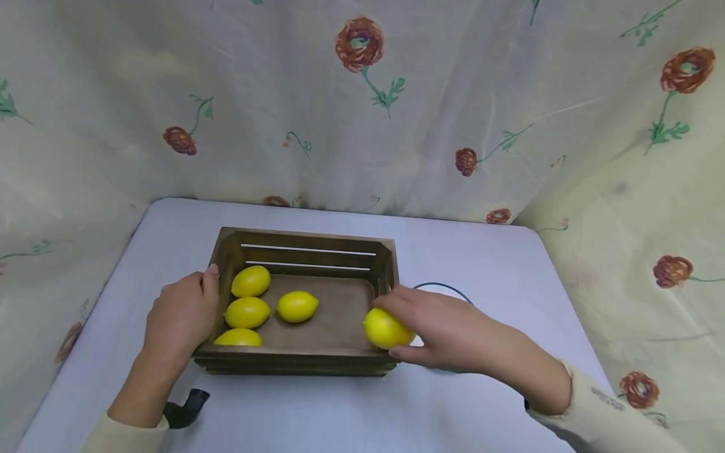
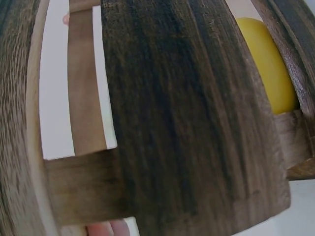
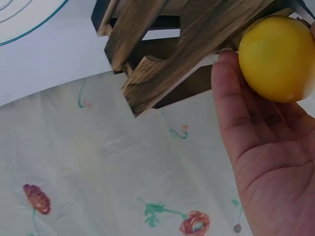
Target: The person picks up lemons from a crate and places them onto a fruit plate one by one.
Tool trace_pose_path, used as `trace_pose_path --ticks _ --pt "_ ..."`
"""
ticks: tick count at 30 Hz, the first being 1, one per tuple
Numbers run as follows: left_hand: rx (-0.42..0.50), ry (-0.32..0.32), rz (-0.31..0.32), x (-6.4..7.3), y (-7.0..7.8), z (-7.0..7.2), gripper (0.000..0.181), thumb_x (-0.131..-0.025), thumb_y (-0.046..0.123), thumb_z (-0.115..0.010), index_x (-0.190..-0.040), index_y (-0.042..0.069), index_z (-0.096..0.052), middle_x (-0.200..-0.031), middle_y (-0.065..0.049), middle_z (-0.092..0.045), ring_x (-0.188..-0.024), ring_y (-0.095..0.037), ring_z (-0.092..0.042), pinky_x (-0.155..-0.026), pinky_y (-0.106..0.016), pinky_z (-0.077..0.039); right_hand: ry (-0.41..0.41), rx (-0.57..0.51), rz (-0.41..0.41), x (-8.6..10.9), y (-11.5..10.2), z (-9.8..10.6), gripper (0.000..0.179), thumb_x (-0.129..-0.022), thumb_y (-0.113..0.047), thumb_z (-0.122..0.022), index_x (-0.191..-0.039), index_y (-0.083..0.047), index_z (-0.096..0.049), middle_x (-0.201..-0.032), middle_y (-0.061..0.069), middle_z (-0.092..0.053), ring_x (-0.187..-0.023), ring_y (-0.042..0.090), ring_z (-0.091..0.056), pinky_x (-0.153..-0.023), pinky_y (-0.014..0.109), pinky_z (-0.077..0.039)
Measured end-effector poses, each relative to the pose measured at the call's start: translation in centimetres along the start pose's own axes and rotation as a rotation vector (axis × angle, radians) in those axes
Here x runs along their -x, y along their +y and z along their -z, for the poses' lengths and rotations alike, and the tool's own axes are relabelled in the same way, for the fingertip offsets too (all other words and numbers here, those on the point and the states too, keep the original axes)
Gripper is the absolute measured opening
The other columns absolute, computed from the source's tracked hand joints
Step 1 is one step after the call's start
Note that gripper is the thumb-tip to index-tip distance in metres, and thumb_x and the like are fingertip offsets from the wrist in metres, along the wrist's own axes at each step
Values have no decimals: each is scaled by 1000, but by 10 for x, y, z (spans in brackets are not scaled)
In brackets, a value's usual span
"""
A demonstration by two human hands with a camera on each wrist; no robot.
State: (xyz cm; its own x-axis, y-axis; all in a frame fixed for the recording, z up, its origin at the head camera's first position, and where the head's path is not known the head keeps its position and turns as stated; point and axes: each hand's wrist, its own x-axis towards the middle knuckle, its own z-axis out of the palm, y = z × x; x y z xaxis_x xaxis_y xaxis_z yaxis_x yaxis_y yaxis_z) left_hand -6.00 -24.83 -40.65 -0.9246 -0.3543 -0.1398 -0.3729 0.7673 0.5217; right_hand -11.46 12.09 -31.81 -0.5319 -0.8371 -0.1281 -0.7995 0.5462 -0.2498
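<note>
Flower-printed curtains [image 1: 419, 126] surround a pale bench [image 1: 481, 251], where a slatted wooden crate [image 1: 300, 363] stands. The left hand [image 1: 181, 314] has its grip clamped on the crate's left wall, thumb at the rim. The right hand [image 1: 447, 324] holds a yellow lemon [image 1: 387, 328] at the crate's right end, its grip parted by the fruit's width, thumb and fingers on opposite sides. Four other lemons [image 1: 297, 306] lie inside, three along the left wall; a blue-rimmed plate [image 3: 24, 22] shows partly behind the right hand.
</note>
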Motion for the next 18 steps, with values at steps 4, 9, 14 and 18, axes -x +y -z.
trace_pose_path --ticks 4,9,14,18 --pt "-3 5 -8 -1 0 -1 68 -114 42 -26 -110 -14 -64 -77 -20 -62 -63 -33 -57 -54 -43 -53 44 -21 -16 12 4 -2 48 -87 -24 -83 -130 -14 -63 -108 -8 -60 -88 8 -55 -80 32 -55" --pt "-3 7 0 0 1 0 65 -114 40 -29 -113 -15 -64 -80 -22 -63 -64 -33 -59 -55 -44 -54 62 -50 -53 23 10 -5 49 -87 -23 -83 -131 -16 -63 -113 -9 -61 -91 7 -55 -79 31 -56" --pt "-1 2 -4 1 2 1 65 -114 39 -29 -112 -16 -63 -84 -25 -64 -66 -34 -60 -57 -45 -55 60 -86 -100 34 16 -6 48 -89 -26 -83 -131 -17 -62 -116 -9 -61 -90 7 -56 -77 30 -56" --pt "-2 -2 -6 0 2 1 64 -114 39 -31 -114 -17 -62 -90 -29 -66 -68 -36 -61 -58 -47 -57 60 -75 -144 44 22 -9 50 -88 -24 -84 -132 -14 -62 -115 -7 -61 -87 8 -55 -76 30 -55"
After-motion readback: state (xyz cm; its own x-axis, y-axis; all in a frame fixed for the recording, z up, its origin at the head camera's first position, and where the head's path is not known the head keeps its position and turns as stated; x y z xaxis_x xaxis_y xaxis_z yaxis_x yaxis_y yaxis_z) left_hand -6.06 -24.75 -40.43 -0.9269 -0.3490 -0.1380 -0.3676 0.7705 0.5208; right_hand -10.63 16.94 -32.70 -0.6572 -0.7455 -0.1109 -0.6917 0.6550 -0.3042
